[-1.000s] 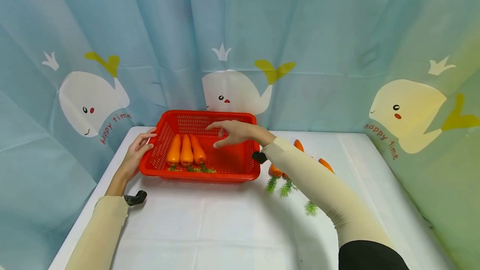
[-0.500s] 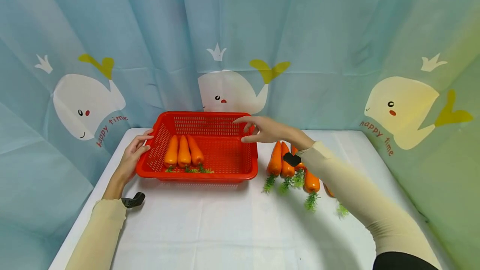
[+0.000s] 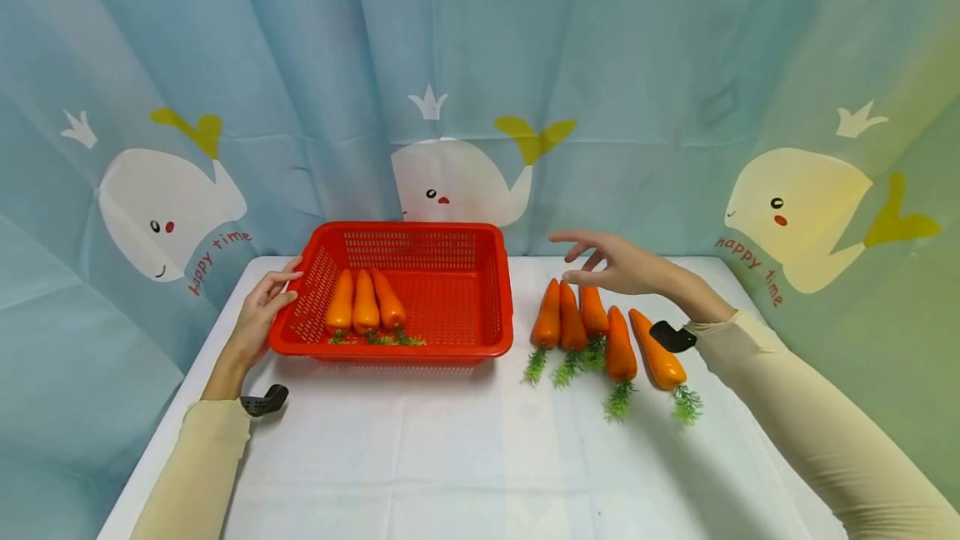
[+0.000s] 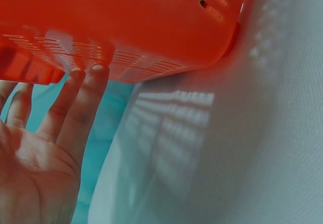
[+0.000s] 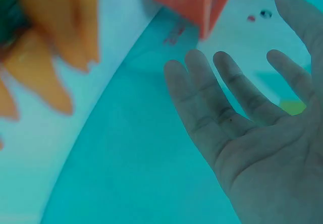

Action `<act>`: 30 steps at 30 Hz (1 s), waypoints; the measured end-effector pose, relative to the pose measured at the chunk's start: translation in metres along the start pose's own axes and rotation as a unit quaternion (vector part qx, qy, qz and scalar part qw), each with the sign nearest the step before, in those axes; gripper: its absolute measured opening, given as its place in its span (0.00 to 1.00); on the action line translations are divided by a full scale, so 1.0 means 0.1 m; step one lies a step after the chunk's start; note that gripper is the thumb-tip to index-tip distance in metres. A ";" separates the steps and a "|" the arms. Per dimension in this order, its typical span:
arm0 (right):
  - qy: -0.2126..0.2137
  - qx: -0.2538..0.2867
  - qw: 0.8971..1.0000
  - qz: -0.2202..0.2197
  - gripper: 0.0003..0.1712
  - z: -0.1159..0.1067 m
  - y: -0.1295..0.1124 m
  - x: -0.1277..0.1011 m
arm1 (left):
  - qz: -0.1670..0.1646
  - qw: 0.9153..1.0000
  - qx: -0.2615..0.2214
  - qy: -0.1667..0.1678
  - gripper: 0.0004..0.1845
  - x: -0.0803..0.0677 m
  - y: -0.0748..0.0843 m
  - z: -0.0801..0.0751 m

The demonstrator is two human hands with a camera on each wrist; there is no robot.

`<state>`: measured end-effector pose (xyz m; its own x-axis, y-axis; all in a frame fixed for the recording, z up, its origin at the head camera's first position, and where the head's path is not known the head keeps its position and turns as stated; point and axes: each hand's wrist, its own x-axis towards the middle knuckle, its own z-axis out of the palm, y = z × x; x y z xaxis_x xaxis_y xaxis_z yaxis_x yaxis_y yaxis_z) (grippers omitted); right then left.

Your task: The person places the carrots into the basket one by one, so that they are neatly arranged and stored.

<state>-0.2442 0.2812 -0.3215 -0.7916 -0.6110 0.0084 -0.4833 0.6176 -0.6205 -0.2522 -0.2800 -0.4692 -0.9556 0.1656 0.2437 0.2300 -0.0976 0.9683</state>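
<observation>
In the head view a red plastic basket (image 3: 450, 352) holds three orange carrots (image 3: 366, 303) with green leafy tops, side by side in its left half. My left hand (image 3: 258, 319) is at the basket's left side, and the left wrist view shows its fairly straight fingers (image 4: 83, 108) with tips against the slotted outer wall. Several more carrots (image 3: 620, 346) lie on the white table to the right of the basket, tops toward me. Above their far tips my right hand (image 3: 622, 265) hovers, fingers spread and holding nothing; the right wrist view shows its bare palm (image 5: 272, 168).
A white cloth covers the table (image 3: 450, 457). Right behind the basket hangs a light blue curtain (image 3: 637, 65) printed with whales, which also closes in both sides. A black wrist mount (image 3: 266, 400) sticks out from the left wrist, another black mount (image 3: 672, 337) from the right.
My right hand has moved from over the basket to the right, above the loose carrots, which are now more fully visible. My left hand stays at the basket's left side.
</observation>
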 end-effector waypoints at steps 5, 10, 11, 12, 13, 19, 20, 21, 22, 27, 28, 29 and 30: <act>0.024 -0.021 0.999 0.026 0.34 -0.09 0.19 -0.34 | -0.002 1.000 0.000 -0.002 0.19 0.00 0.02 0.00; 0.043 -0.044 0.997 0.049 0.34 -0.11 0.31 -0.61 | -0.003 1.000 -0.009 -0.001 0.18 -0.01 0.02 -0.01; 0.047 -0.047 0.996 0.055 0.34 -0.11 0.33 -0.66 | -0.003 1.000 -0.009 -0.001 0.18 -0.01 0.02 -0.01; 0.050 -0.050 0.996 0.061 0.34 -0.11 0.35 -0.71 | -0.003 1.000 -0.011 -0.002 0.18 -0.01 0.02 -0.01; 0.053 -0.052 0.995 0.066 0.35 -0.11 0.37 -0.75 | -0.003 1.000 -0.012 -0.003 0.18 -0.01 0.02 -0.01; 0.071 -0.062 0.992 0.080 0.34 -0.07 0.47 -0.94 | 0.003 1.000 -0.020 -0.010 0.19 0.00 -0.01 -0.02; 0.075 -0.061 0.992 0.080 0.34 -0.05 0.48 -0.96 | 0.003 1.000 -0.019 -0.011 0.19 0.00 -0.01 -0.02; 0.074 -0.057 0.992 0.085 0.34 -0.04 0.50 -0.99 | 0.003 1.000 -0.017 -0.011 0.19 0.00 -0.01 -0.03; 0.075 -0.050 0.992 0.088 0.34 -0.02 0.52 -1.00 | 0.003 1.000 -0.013 -0.011 0.19 0.00 -0.02 -0.03; 0.065 -0.016 0.991 0.113 0.35 0.06 0.65 -1.09 | 0.001 1.000 0.000 -0.006 0.19 0.01 -0.03 -0.04; 0.063 -0.009 0.991 0.118 0.35 0.08 0.68 -1.11 | 0.002 1.000 0.001 -0.006 0.19 0.02 -0.03 -0.04; 0.058 -0.002 0.991 0.124 0.35 0.10 0.71 -1.13 | 0.001 1.000 0.000 -0.006 0.19 0.02 -0.03 -0.04; 0.055 0.008 0.990 0.130 0.36 0.12 0.74 -1.14 | 0.001 1.000 -0.001 -0.006 0.19 0.02 -0.03 -0.04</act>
<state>-0.1847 0.3906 -0.3782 -0.9250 -0.3739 -0.0683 -0.2525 0.7388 -0.6249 -0.2555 -0.2830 -0.4722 -0.9531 0.1765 0.2458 0.2312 -0.0991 0.9678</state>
